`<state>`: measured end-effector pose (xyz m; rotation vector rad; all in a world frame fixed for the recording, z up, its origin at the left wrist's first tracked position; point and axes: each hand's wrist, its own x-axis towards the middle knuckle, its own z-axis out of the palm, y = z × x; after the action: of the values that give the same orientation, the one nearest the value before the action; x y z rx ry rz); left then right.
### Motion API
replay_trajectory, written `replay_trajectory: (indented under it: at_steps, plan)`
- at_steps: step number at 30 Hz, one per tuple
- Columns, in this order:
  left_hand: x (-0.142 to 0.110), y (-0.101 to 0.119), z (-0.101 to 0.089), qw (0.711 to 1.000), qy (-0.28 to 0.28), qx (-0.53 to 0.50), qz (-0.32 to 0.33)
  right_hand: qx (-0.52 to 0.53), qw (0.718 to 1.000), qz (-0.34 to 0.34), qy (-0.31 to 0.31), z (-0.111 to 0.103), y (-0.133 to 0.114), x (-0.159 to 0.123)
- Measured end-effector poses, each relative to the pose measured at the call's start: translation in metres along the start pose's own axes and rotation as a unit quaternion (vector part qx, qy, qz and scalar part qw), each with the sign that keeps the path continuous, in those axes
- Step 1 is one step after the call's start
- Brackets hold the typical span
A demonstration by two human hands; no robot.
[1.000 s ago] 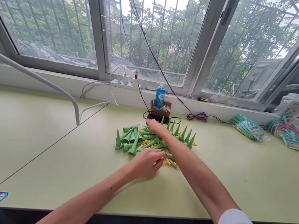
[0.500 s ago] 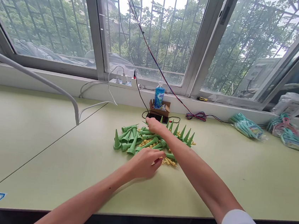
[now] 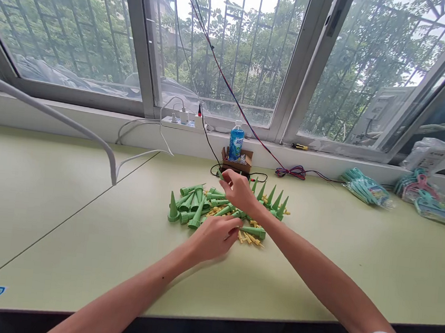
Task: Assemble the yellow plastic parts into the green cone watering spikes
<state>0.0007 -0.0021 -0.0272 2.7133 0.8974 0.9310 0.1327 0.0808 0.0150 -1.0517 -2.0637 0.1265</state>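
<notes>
A heap of green plastic cone spikes (image 3: 196,206) lies on the pale green table (image 3: 81,226), mixed with small yellow pieces (image 3: 250,238). Several more cones (image 3: 276,201) stand upright at the heap's back right. My left hand (image 3: 213,237) rests at the near edge of the heap, fingers curled in a pinch on a small yellow piece. My right hand (image 3: 239,189) is raised over the back of the heap, fingers closed on a green cone whose tip shows at its left.
A blue bottle (image 3: 236,142) stands in a small cardboard box (image 3: 237,164) by the window sill, with red and black wires (image 3: 293,171) beside it. A white curved tube (image 3: 71,127) crosses the left. Bags of teal items (image 3: 367,189) lie far right.
My right hand has lifted off the heap and drawn back a little with a green cone in it. My left hand has stayed at the near edge.
</notes>
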Motion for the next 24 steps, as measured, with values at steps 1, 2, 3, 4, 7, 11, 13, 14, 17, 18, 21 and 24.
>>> replay_trajectory:
  at_steps: [1, 2, 3, 4, 7, 11, 13, 14, 17, 18, 21, 24]
  plan:
    - [0.001, -0.001, 0.0, 1.0, 0.011, -0.001, -0.008, 0.019, 1.0, 0.005, 0.024, -0.005, 0.0, -0.009]
    - [0.001, -0.001, 0.0, 1.0, 0.025, -0.004, -0.017, 0.035, 0.998, 0.008, 0.044, -0.01, 0.0, -0.018]
    - [0.002, -0.001, 0.0, 0.999, 0.038, -0.01, -0.026, 0.047, 0.997, 0.014, 0.063, -0.014, 0.001, -0.027]
    - [0.003, -0.001, 0.0, 0.997, 0.056, -0.016, -0.04, 0.058, 0.995, 0.02, 0.083, -0.017, 0.002, -0.035]
    - [0.004, -0.001, -0.002, 0.991, 0.096, -0.038, -0.086, 0.096, 0.987, 0.04, 0.119, -0.021, 0.005, -0.056]
    - [0.004, -0.002, -0.003, 0.984, 0.11, -0.066, -0.125, 0.113, 0.984, 0.038, 0.133, -0.016, 0.005, -0.074]
    - [0.004, -0.003, -0.004, 0.981, 0.112, -0.072, -0.141, 0.104, 0.985, 0.016, 0.138, -0.012, 0.003, -0.079]
    - [0.003, -0.003, -0.004, 0.98, 0.113, -0.072, -0.146, 0.096, 0.986, 0.007, 0.134, -0.011, 0.002, -0.08]
    - [0.003, -0.005, -0.005, 0.982, 0.109, -0.066, -0.141, 0.078, 0.988, -0.022, 0.135, -0.008, 0.0, -0.08]
    - [0.003, -0.006, -0.005, 0.983, 0.109, -0.062, -0.135, 0.075, 0.987, -0.027, 0.137, -0.007, 0.0, -0.08]
    - [0.003, -0.008, -0.006, 0.985, 0.111, -0.053, -0.117, 0.07, 0.986, -0.043, 0.146, -0.008, -0.002, -0.08]
    - [0.003, -0.01, -0.006, 0.987, 0.105, -0.051, -0.109, 0.076, 0.985, -0.058, 0.145, -0.007, -0.002, -0.081]
